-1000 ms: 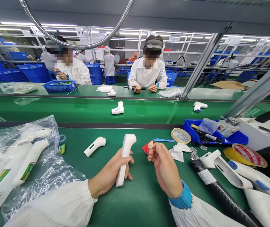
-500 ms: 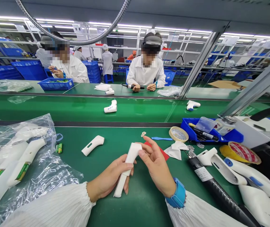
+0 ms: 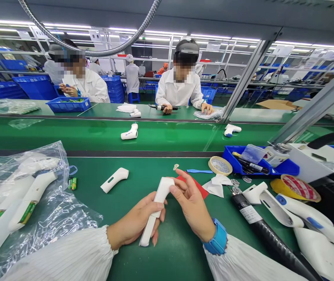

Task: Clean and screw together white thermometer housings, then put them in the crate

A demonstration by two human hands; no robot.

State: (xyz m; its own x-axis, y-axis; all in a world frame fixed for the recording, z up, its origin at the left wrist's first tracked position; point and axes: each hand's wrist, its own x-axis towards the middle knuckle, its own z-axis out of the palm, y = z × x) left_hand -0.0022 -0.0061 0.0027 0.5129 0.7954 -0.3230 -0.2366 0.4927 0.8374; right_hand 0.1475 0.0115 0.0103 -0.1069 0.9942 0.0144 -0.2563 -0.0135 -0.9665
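Note:
My left hand [image 3: 140, 215] is wrapped round a white thermometer housing [image 3: 163, 189], its thumb lying across the middle. The housing is tilted, with its head end up and its narrow handle [image 3: 148, 231] pointing down toward me. At the head end, the thumb and fingers of my right hand [image 3: 194, 208] grip the right-hand edge, while the index finger stretches past it. What the right fingertips touch behind the housing is hidden. Left of my hands lies another white housing shell [image 3: 115, 179] with an oval slot. A red sheet [image 3: 197, 185] lies behind my right hand.
Left is a clear plastic bag [image 3: 46, 212] with white thermometers and batteries. On the right are a tape roll [image 3: 220, 166], a blue tool tray [image 3: 290, 168], a black electric screwdriver [image 3: 268, 236] and white housings [image 3: 282, 207]. Thermometers ride the green belt [image 3: 169, 134]; co-workers sit beyond.
My hands and the housing have hardly moved. The thermometers on the belt have shifted left. The co-worker opposite has moved one hand sideways onto a clear plastic bag.

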